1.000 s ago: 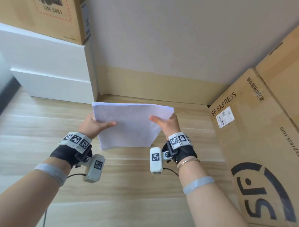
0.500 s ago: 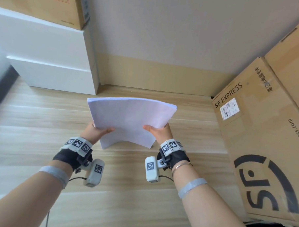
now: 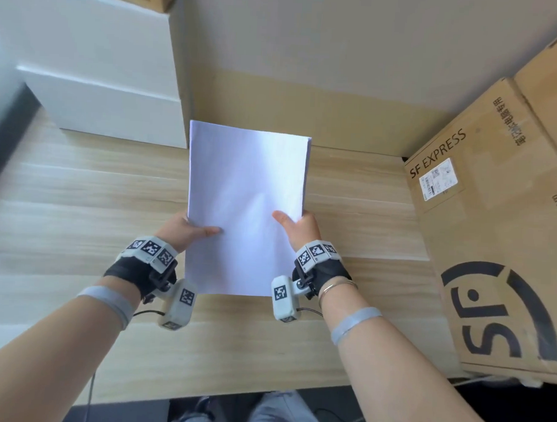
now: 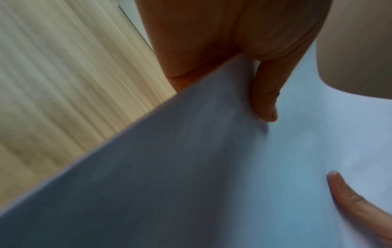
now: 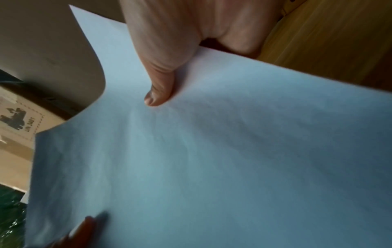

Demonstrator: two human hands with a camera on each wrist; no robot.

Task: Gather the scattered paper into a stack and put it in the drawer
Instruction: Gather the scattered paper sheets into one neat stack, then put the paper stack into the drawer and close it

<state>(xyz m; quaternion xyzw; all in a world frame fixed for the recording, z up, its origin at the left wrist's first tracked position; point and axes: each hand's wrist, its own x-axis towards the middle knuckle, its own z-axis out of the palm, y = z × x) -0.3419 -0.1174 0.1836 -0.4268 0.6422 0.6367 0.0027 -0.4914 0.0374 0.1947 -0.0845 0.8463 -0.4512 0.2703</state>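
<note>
A stack of white paper (image 3: 245,206) is held upright over the wooden desk, long side vertical. My left hand (image 3: 187,230) pinches its left edge, thumb on the near face and the other fingers hidden behind. My right hand (image 3: 297,227) pinches the right edge the same way. The left wrist view shows the paper stack (image 4: 212,176) with my left thumb lying on it. The right wrist view shows the sheets (image 5: 212,159) under my right thumb. No drawer is plainly in view.
A white box (image 3: 94,78) stands at the back left with a cardboard box on top. A large SF Express carton (image 3: 499,246) fills the right side. A low board wall (image 3: 291,112) closes the back of the desk (image 3: 79,202). My knees show below the front edge.
The stack has been turned from landscape to portrait and straightened flat. Both hands kept hold and shifted toward its lower half; the head view has tilted down.
</note>
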